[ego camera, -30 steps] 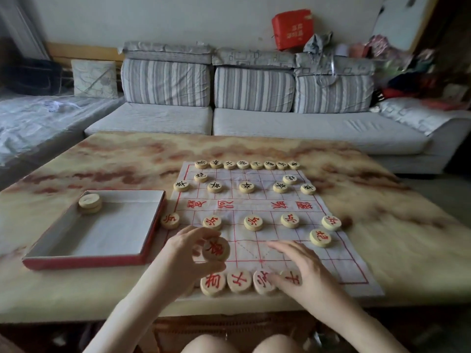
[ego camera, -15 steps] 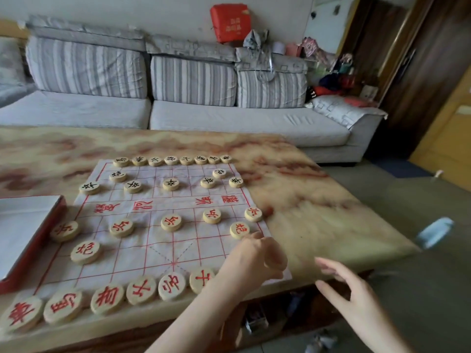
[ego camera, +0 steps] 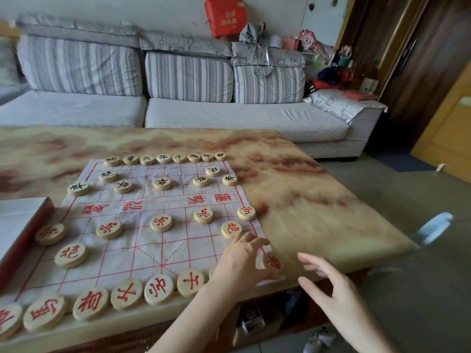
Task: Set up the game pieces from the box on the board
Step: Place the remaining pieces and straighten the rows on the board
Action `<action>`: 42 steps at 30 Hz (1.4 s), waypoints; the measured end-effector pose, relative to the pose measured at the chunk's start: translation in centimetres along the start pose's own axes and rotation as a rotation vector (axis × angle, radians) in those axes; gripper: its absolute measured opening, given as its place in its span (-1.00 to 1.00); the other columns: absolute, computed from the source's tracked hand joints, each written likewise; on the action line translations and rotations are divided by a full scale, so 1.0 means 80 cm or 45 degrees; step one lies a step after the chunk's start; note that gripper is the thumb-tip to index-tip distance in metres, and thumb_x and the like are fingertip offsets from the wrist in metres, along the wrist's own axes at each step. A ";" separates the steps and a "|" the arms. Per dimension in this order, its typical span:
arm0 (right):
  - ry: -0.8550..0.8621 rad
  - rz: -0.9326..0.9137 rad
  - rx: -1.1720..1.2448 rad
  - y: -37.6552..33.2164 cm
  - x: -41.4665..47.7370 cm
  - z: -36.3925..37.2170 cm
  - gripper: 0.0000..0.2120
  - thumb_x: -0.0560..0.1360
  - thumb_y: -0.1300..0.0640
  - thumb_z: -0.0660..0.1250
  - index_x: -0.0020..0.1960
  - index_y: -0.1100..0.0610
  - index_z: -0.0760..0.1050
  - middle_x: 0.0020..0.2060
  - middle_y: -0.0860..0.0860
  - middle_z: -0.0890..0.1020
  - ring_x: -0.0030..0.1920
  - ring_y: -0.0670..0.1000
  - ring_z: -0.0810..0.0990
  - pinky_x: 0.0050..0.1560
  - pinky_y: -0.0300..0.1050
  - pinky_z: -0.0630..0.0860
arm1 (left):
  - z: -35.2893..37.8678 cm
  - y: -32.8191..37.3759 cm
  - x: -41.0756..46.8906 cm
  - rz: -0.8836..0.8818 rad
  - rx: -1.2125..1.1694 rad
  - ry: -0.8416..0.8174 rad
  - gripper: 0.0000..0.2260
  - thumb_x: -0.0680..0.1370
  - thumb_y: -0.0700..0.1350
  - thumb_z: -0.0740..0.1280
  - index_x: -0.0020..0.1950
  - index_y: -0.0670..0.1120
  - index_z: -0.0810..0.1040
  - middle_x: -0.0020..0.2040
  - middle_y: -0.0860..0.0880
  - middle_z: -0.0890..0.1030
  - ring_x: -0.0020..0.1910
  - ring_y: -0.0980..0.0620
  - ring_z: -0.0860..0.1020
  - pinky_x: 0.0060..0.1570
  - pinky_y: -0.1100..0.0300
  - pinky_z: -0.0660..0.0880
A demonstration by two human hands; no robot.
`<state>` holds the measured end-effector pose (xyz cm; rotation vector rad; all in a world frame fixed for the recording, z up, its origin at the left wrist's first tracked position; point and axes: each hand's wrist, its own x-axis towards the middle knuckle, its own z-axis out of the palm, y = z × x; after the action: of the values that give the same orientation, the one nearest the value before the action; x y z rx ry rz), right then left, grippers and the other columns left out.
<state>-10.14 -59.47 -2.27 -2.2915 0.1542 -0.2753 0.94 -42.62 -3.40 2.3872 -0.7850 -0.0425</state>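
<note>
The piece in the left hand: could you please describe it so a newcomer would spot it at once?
Start at the marbled table, then the cloth board spread on it. At the board's near right corner, the left hand grips a wooden piece with a red character. It is the only piece held in a hand.

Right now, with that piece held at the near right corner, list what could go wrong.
1. The piece in the left hand is at the cloth board's corner, close to the table edge; it could slip to the floor.
2. The left wrist hangs over the near row; drawing back low could knock those pieces.
3. Dragging the piece could tug the cloth and shift the rest.
</note>
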 end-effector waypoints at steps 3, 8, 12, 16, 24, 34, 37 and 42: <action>-0.013 -0.062 0.019 -0.021 0.011 0.011 -0.67 0.45 0.13 0.39 0.14 -0.19 0.48 -0.01 -0.21 0.58 0.07 -0.41 0.43 -0.01 -0.63 0.26 | -0.032 -0.014 -0.012 -0.020 -0.102 0.091 -0.53 0.37 0.10 0.43 0.25 0.03 0.48 0.20 0.05 0.49 0.23 0.08 0.40 0.20 0.24 0.34; -0.067 -0.165 0.033 -0.063 0.036 0.045 -0.66 0.45 0.11 0.38 0.16 -0.20 0.47 0.01 -0.23 0.59 0.07 -0.32 0.49 0.01 -0.57 0.32 | -0.103 -0.053 -0.053 -0.088 -0.179 0.224 -0.68 0.45 -0.02 0.38 0.19 0.05 0.50 0.10 0.09 0.55 0.07 0.18 0.50 0.09 0.28 0.44; -0.111 -0.280 0.006 -0.104 0.056 0.085 -0.62 0.45 0.14 0.38 0.20 -0.18 0.46 0.10 -0.24 0.55 0.10 -0.31 0.48 0.10 -0.49 0.34 | -0.166 -0.092 -0.097 -0.174 -0.148 0.331 -0.72 0.47 -0.06 0.36 0.17 0.06 0.52 0.08 0.16 0.57 0.04 0.23 0.52 0.08 0.31 0.48; -0.224 -0.401 -0.039 -0.154 0.078 0.133 -0.62 0.47 0.04 0.34 0.23 -0.24 0.39 0.17 -0.37 0.45 0.19 -0.39 0.38 0.19 -0.47 0.30 | -0.221 -0.145 -0.147 -0.309 -0.180 0.519 -0.79 0.46 -0.11 0.38 0.07 0.07 0.59 -0.05 0.18 0.62 -0.11 0.28 0.57 -0.13 0.53 0.45; -0.510 -0.550 -0.058 -0.281 0.132 0.263 -0.62 0.49 0.01 0.31 0.29 -0.13 0.39 0.23 -0.15 0.49 0.23 -0.15 0.47 0.27 -0.22 0.38 | -0.303 -0.276 -0.252 -0.650 0.009 0.782 -0.76 0.43 -0.27 0.39 0.06 -0.06 0.61 0.00 -0.02 0.63 -0.13 0.03 0.55 -0.10 0.26 0.43; -0.714 -0.719 0.032 -0.385 0.146 0.404 -0.64 0.49 0.08 0.30 0.29 -0.02 0.43 0.23 -0.14 0.51 0.19 -0.20 0.45 0.18 -0.38 0.30 | -0.374 -0.429 -0.247 -0.814 0.401 0.749 -0.73 0.41 -0.19 0.38 0.10 -0.07 0.56 0.13 -0.09 0.56 0.07 -0.13 0.53 -0.03 0.14 0.42; -0.711 -0.754 0.019 -0.382 0.153 0.415 -0.65 0.50 0.06 0.29 0.28 -0.04 0.42 0.22 -0.16 0.51 0.18 -0.22 0.45 0.14 -0.43 0.28 | -0.383 -0.453 -0.232 -0.786 0.518 0.669 -0.70 0.42 -0.14 0.39 0.15 -0.07 0.54 0.14 -0.06 0.56 0.13 -0.12 0.48 0.03 0.09 0.47; -0.714 -0.728 0.007 -0.378 0.164 0.423 -0.66 0.50 0.06 0.29 0.27 -0.06 0.43 0.20 -0.18 0.51 0.16 -0.25 0.45 0.12 -0.41 0.29 | -0.383 -0.466 -0.228 -0.761 0.612 0.700 -0.83 0.42 -0.13 0.39 0.00 -0.06 0.59 -0.01 -0.04 0.55 0.08 -0.09 0.47 -0.11 0.06 0.51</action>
<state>11.59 -17.55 0.09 -2.2713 -0.7900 0.0901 12.10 7.76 -2.59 2.7904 0.2122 0.5915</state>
